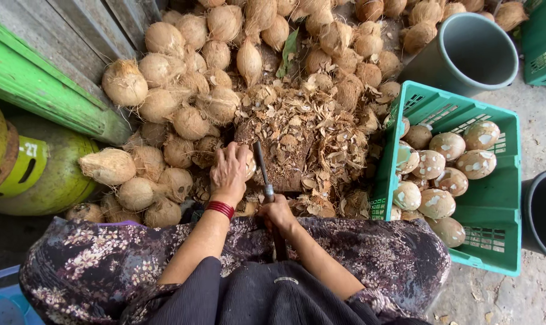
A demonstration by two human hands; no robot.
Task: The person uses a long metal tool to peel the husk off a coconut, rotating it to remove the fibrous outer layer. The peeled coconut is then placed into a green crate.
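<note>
Head view. Your left hand (pixel 230 171), fingers pressed together and curled, grips a pale, partly shelled round coconut (pixel 248 167) from above, on a brown chopping block (pixel 283 157) strewn with shell chips. Your right hand (pixel 277 212) is fisted on a dark-bladed knife (pixel 261 168), the blade just right of the coconut. Right: a green slatted plastic crate (pixel 495 198) holds peeled, mottled coconuts (pixel 447 145). Far right: a grey plastic bucket (pixel 469 51), contents unclear.
</note>
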